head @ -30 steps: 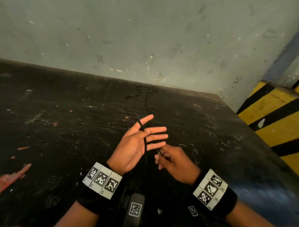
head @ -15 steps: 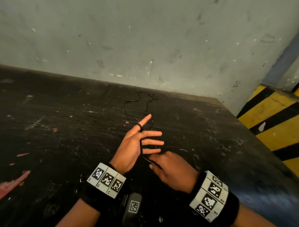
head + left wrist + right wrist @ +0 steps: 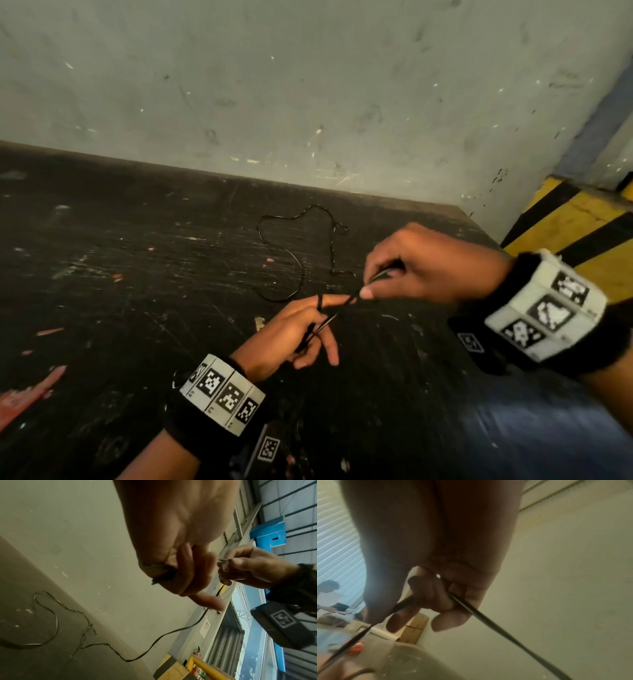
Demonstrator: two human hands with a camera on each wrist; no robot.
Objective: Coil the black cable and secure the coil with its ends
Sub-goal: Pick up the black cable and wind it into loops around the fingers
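Note:
The thin black cable (image 3: 274, 233) lies in loose bends on the dark table, and one strand rises to my hands. My left hand (image 3: 301, 329) has its index finger stretched out with a turn of cable around it; its other fingers curl down over a strand crossing the palm. In the left wrist view the left thumb and fingers (image 3: 180, 568) pinch a dark cable end. My right hand (image 3: 373, 284) hovers just right of the left index tip and pinches the cable taut between thumb and fingers (image 3: 436, 595). Slack cable (image 3: 56, 622) trails off to the table.
The scuffed black table (image 3: 137, 274) meets a pale wall (image 3: 308, 85) at the back. A yellow-and-black striped barrier (image 3: 582, 233) stands beyond the table's right edge. Orange smears (image 3: 27, 394) mark the left. Cardboard boxes (image 3: 414, 628) and a seated person (image 3: 329, 588) are far off.
My right hand has risen from under the left palm to the far right of the index fingertip, drawing the cable taut. The left fingers have gone from spread to curled, index still out.

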